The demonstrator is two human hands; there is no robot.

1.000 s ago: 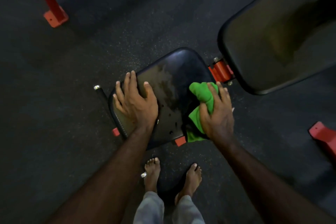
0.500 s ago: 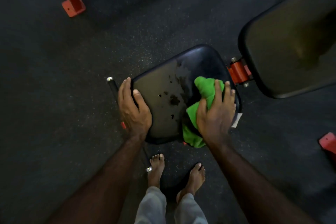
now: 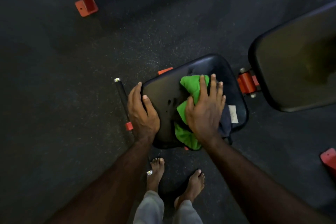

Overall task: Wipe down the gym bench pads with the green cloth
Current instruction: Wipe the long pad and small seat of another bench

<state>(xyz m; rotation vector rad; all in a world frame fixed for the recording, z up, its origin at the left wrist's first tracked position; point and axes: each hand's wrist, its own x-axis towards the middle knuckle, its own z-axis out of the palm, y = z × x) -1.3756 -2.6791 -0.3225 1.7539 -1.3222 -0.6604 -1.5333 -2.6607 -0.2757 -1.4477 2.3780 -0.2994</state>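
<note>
Wiping step underway: right hand presses cloth flat on seat pad, fingers spread straight. Left hand grips pad's left edge, fingers curled. Next likely: sweep remaining wet spots, then back pad.

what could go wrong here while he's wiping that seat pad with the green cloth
1. The green cloth hangs off the near edge of the seat pad; it could slip out from under the right hand.
2. Dark wet-looking spots remain beside the left hand, easily missed.
3. Bare feet stand close under the pad, near the red frame.
</note>
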